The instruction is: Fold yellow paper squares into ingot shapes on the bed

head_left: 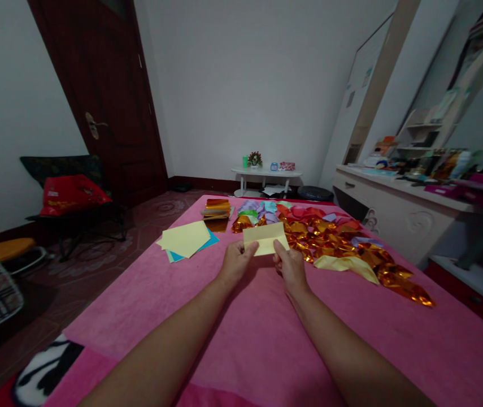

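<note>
A pale yellow sheet of paper (265, 238), folded into a rectangle, is held up just above the pink blanket (241, 328). My left hand (236, 261) pinches its lower left corner. My right hand (290, 264) pinches its lower right edge. Both hands have their fingers closed on the paper. Behind the paper lies a long heap of folded paper pieces (334, 237) in gold foil, red, purple and green.
A stack of yellow and blue square sheets (187, 239) lies to the left on the blanket. A small stack of gold foil sheets (216, 208) sits farther back. A folded yellow piece (347, 265) lies right of my hands. A white dresser (397, 209) stands at right, a chair with a red bag (72, 195) at left.
</note>
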The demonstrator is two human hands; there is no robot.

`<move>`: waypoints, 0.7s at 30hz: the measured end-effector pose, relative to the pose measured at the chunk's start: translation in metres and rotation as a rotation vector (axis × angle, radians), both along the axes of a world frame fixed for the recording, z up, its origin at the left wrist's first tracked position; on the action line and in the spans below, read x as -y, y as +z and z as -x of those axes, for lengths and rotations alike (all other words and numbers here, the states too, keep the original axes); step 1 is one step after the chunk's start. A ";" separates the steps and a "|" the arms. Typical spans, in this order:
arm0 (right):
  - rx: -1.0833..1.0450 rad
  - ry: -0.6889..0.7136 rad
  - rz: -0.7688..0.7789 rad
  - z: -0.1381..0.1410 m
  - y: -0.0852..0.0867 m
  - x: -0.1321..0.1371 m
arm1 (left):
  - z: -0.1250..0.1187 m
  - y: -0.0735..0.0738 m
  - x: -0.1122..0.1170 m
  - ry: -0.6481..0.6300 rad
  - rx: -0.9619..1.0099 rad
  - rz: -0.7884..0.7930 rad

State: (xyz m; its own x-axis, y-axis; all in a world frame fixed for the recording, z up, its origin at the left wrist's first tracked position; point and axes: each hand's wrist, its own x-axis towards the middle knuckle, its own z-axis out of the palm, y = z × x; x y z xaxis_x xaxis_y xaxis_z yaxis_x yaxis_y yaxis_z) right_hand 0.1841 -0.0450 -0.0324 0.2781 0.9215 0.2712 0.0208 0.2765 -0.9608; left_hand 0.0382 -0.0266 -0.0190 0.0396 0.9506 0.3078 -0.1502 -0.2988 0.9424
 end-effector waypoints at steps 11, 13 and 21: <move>-0.038 0.166 0.029 0.008 0.005 0.008 | 0.011 -0.004 -0.013 0.244 0.143 0.058; -0.053 0.180 0.022 0.009 0.006 0.008 | 0.015 -0.005 -0.017 0.302 0.197 0.069; -0.070 0.123 -0.045 0.014 0.004 0.006 | -0.003 -0.001 0.000 -0.096 0.282 0.141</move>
